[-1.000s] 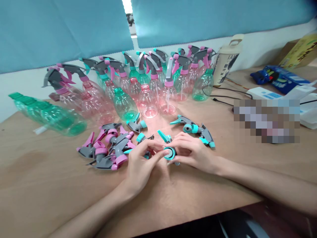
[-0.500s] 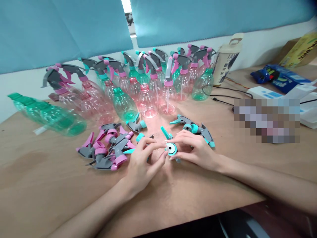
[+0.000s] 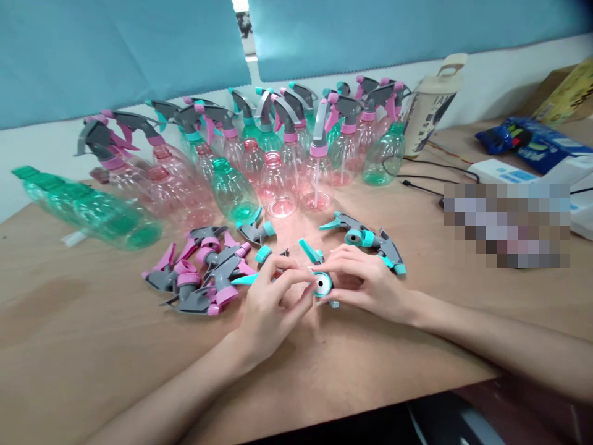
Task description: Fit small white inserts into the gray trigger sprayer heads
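Note:
A teal and grey trigger spray head (image 3: pixel 323 284) is in my right hand (image 3: pixel 368 281), whose thumb and fingers close around its collar. The collar's mouth faces me, and a white washer (image 3: pixel 319 287) with a dark centre hole lies in it. My left hand (image 3: pixel 273 296) has its thumb and fingertips pinched at the collar's left edge, touching it. Behind my left fingers lies another teal spray head (image 3: pixel 263 254), partly hidden. Pink and grey spray heads (image 3: pixel 204 272) are piled to the left. More teal ones (image 3: pixel 365 238) lie beyond my right hand.
Rows of pink and green bottles (image 3: pixel 280 185), several with spray heads, stand at the back. Green bottles (image 3: pixel 92 207) lie on the left. A cream tumbler (image 3: pixel 433 108), black cables (image 3: pixel 435 179), a blue packet (image 3: pixel 532 143) and a blurred-out object (image 3: pixel 504 225) are on the right.
The white washer, earlier raised at the collar under my fingertips, now sits flatter inside it. My left fingertips have shifted slightly to the collar's edge. The camera view has moved a little.

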Available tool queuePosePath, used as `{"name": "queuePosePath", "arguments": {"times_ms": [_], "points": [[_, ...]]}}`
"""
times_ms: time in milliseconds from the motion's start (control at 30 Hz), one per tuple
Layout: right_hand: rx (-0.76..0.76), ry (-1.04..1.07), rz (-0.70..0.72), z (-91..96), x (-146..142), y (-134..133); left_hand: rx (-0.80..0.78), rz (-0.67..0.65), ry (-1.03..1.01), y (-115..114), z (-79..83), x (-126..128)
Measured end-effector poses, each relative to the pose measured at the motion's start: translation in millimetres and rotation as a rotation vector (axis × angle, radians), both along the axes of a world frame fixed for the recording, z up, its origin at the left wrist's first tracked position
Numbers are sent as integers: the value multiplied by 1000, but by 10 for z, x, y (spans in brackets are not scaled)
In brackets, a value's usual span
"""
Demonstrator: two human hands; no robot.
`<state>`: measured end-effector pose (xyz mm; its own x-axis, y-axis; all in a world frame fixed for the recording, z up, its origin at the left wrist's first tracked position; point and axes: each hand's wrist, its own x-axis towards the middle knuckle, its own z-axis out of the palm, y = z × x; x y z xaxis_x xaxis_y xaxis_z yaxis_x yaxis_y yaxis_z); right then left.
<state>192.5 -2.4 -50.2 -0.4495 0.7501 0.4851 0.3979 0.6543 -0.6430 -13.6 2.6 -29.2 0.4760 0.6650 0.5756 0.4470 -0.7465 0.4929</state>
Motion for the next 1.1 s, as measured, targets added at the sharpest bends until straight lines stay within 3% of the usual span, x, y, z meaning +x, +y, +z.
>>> {"name": "queuePosePath", "arguments": {"times_ms": [433, 633, 933, 1100], "points": [[29, -14, 1, 10, 0, -13, -73, 2, 29, -2, -6, -9], [123, -35, 8, 5, -4, -7, -137, 23, 70, -17, 44, -24], [205, -45, 4, 29, -29, -8, -82, 28, 67, -59, 25, 5], [183, -30, -4, 31, -10, -14, 2, -56, 34, -86, 18, -5]]}}
